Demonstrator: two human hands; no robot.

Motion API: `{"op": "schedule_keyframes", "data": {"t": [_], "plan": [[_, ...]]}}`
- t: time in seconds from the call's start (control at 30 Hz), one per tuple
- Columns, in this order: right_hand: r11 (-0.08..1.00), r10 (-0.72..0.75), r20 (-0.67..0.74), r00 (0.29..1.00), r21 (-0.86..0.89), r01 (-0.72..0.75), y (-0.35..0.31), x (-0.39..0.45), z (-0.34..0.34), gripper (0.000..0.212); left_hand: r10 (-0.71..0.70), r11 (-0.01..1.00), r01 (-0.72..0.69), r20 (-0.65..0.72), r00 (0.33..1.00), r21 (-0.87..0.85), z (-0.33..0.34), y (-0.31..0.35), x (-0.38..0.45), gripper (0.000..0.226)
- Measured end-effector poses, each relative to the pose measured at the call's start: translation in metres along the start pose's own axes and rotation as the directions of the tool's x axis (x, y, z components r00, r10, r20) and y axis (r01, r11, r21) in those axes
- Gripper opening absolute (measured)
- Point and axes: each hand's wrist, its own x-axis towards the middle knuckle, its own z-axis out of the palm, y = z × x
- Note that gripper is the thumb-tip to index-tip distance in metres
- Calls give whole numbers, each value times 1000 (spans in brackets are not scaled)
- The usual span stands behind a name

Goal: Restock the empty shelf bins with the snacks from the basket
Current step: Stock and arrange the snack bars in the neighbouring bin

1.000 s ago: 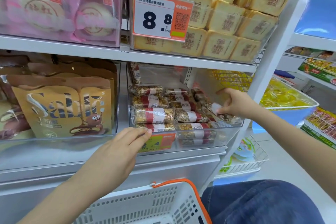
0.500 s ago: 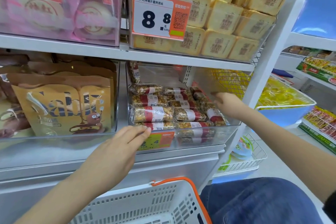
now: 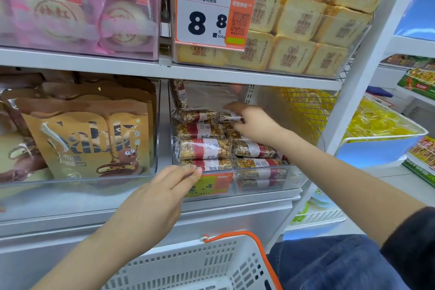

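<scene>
- Inside the clear bin (image 3: pixel 270 173), snack bars (image 3: pixel 202 148) lie in rows; the right hand (image 3: pixel 254 125) reaches far in, its fingers pinching one bar.
- Left hand (image 3: pixel 150 205), fingers relaxed, touches the bin's near rim.
- Judged step: arranging; next, more from the basket (image 3: pixel 188 268).

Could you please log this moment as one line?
left hand touches bin front rim | right hand among snack bars | basket below

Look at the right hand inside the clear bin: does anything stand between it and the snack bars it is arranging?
Nothing visible does. The right hand is already inside the bin, over its open top, its fingers on the snack bars. The left hand rests at the bin's front rim, aside.
</scene>
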Motion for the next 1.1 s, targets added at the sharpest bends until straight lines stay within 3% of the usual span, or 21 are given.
{"op": "schedule_keyframes", "data": {"t": [0.07, 0.13, 0.2, 0.27, 0.33, 0.47, 0.6, 0.73, 0.87, 1.0, 1.1], "plan": [[996, -72, 63, 995, -48, 76, -24, 23, 12, 56, 1, 1000, -1, 21, 1000, 9, -3, -1, -1, 76], [971, -46, 75, 996, -230, 63, -37, 47, 21, 66, 6, 999, -8, 54, 999, 37, -5, -2, -2, 80], [961, -23, 104, 994, -273, 51, -40, 66, 31, 70, 19, 997, -26, 87, 996, 75, -4, -3, -4, 87], [977, -21, 175, 984, -205, 57, -35, 76, 39, 56, 31, 994, -43, 116, 993, 102, -3, -6, -6, 94], [984, -43, 162, 986, -164, 70, -29, 77, 38, 42, 35, 994, -47, 125, 992, 96, -4, -8, -7, 95], [974, -62, 10, 998, -218, 63, -12, 52, 10, 47, 43, 999, -45, 101, 994, 18, -9, -12, 0, 68], [962, 137, 25, 990, -240, -127, 25, -5, -19, 50, 28, 999, -30, -39, 999, -40, -25, -10, 15, 35], [968, 251, -21, 968, 40, -250, 63, -52, -16, 49, -91, 996, 92, -98, 991, 9, -43, -9, 62, 27], [974, 218, 11, 976, 64, -218, 80, -62, 1, 43, -234, 955, 211, 90, 968, 209, -24, -43, 145, 35], [983, 183, -26, 983, 9, -183, 82, -58, 12, 38, -387, 898, 291, 277, 879, 330, 4, -82, 204, 48], [991, 134, -18, 991, -4, -134, 81, -57, 14, 44, -449, 872, 348, 279, 849, 345, 17, -106, 222, 21]]}}
